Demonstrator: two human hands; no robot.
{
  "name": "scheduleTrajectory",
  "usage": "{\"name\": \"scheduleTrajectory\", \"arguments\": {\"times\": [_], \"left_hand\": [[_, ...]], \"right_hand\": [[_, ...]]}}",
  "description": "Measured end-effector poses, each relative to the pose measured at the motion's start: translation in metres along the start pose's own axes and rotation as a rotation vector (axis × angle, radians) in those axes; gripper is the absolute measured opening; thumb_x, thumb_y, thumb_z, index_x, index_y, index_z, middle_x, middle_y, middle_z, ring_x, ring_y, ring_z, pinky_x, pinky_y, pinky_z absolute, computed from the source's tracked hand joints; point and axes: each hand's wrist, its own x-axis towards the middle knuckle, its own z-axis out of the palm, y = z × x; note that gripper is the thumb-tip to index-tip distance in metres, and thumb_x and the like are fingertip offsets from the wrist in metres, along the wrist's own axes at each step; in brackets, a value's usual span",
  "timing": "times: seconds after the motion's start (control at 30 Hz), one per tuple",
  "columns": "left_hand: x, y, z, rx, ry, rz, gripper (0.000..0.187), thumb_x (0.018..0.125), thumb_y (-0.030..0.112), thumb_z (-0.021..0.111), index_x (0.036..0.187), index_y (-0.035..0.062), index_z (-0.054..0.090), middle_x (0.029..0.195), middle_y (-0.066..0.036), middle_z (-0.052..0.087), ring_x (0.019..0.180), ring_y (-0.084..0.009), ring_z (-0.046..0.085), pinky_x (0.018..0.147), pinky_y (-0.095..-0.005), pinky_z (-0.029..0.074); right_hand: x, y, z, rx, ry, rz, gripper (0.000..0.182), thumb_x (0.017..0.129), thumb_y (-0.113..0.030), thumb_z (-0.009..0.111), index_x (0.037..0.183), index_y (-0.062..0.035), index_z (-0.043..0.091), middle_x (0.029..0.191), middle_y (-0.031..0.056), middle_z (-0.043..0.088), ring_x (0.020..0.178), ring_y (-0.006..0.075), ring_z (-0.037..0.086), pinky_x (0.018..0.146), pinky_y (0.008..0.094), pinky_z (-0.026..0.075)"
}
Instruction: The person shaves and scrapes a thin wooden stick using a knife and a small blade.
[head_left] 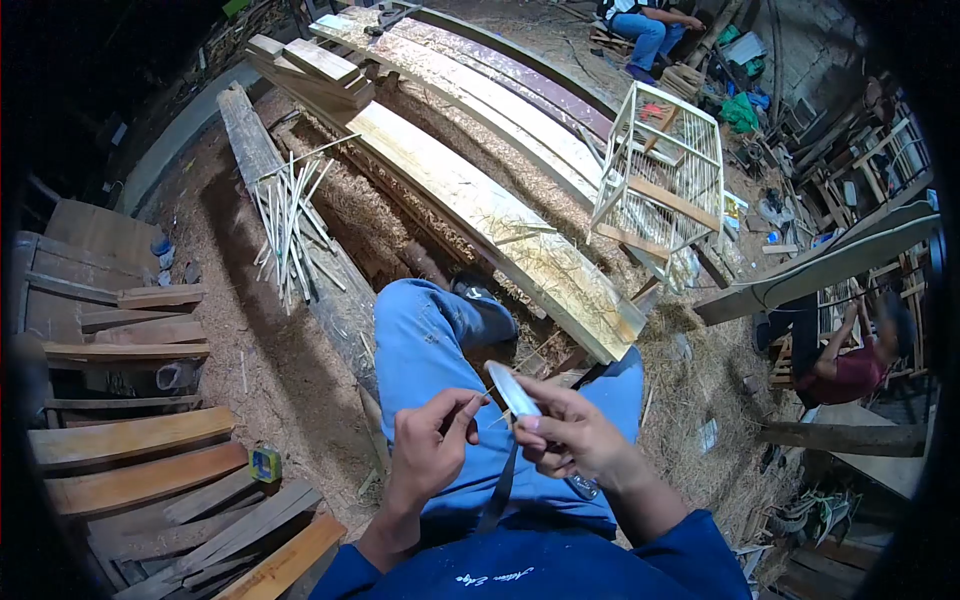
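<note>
Above my lap, my left hand point(437, 440) pinches a thin stick point(487, 396) between thumb and fingers. Close beside it, my right hand point(575, 435) is closed round a knife with a pale, broad blade point(512, 388), which points up and left. Thin slivers show between the two hands. A dark strap or strip point(498, 490) hangs down over my lap below them. Ahead lies a long light plank point(480, 210) strewn with shavings. To the left, a bundle of thin sticks point(290, 230) rests on a weathered board point(340, 290).
A slatted wooden cage point(665, 170) stands at the right end of the planks. Wooden pieces point(150, 490) and a yellow tape measure point(265, 464) lie at the left. One person point(648, 35) sits at the top; another point(850, 360) is at the right. Shavings cover the ground.
</note>
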Motion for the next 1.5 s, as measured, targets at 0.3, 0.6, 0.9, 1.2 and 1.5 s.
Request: {"name": "scheduleTrajectory", "arguments": {"times": [0.3, 0.6, 0.9, 1.2, 1.5], "left_hand": [[-0.002, -0.001, -0.001, -0.023, 0.003, 0.040, 0.011, 0.099, 0.003, 0.064, 0.100, -0.0001, 0.075, 0.061, -0.006, 0.064, 0.055, -0.0067, 0.061, 0.050, -0.0247, 0.044], [-0.002, 0.007, 0.000, -0.019, -0.054, 0.055, 0.012, 0.099, 0.000, 0.062, 0.099, -0.0029, 0.074, 0.061, -0.004, 0.063, 0.054, -0.0061, 0.059, 0.049, -0.0233, 0.043], [0.003, 0.006, 0.004, -0.007, -0.092, 0.054, 0.011, 0.099, 0.002, 0.063, 0.101, 0.0000, 0.074, 0.059, -0.006, 0.061, 0.053, -0.0077, 0.060, 0.050, -0.0255, 0.045], [-0.005, -0.004, -0.015, 0.113, -0.034, -0.075, 0.012, 0.099, 0.004, 0.063, 0.099, 0.0005, 0.074, 0.059, -0.005, 0.062, 0.053, -0.0068, 0.060, 0.050, -0.0248, 0.044], [-0.001, 0.004, 0.002, -0.010, -0.096, -0.038, 0.017, 0.103, 0.007, 0.060, 0.097, -0.0018, 0.074, 0.058, -0.003, 0.060, 0.054, -0.0052, 0.058, 0.048, -0.0229, 0.041]], "right_hand": [[-0.015, -0.014, -0.005, 0.099, 0.010, -0.131, 0.068, 0.104, -0.009, 0.056, 0.164, -0.0155, 0.025, 0.076, -0.0001, 0.048, 0.049, 0.0034, 0.032, 0.039, 0.0205, 0.024], [-0.021, -0.020, -0.008, 0.044, 0.084, -0.156, 0.067, 0.103, -0.012, 0.060, 0.163, -0.0150, 0.029, 0.075, -0.0016, 0.046, 0.051, 0.0035, 0.031, 0.041, 0.0204, 0.023], [-0.027, -0.023, -0.018, -0.008, 0.174, -0.197, 0.066, 0.103, -0.013, 0.059, 0.162, -0.0147, 0.031, 0.075, -0.0021, 0.046, 0.053, 0.0043, 0.032, 0.043, 0.0206, 0.023], [-0.053, -0.048, -0.052, -0.025, 0.394, -0.605, 0.066, 0.103, -0.010, 0.055, 0.163, -0.0161, 0.029, 0.075, -0.0016, 0.048, 0.048, 0.0040, 0.037, 0.039, 0.0199, 0.029], [-0.034, -0.019, -0.005, -0.063, 0.137, -0.267, 0.071, 0.104, -0.012, 0.056, 0.166, -0.0188, 0.021, 0.074, -0.0009, 0.045, 0.049, 0.0034, 0.032, 0.041, 0.0201, 0.024]]}}
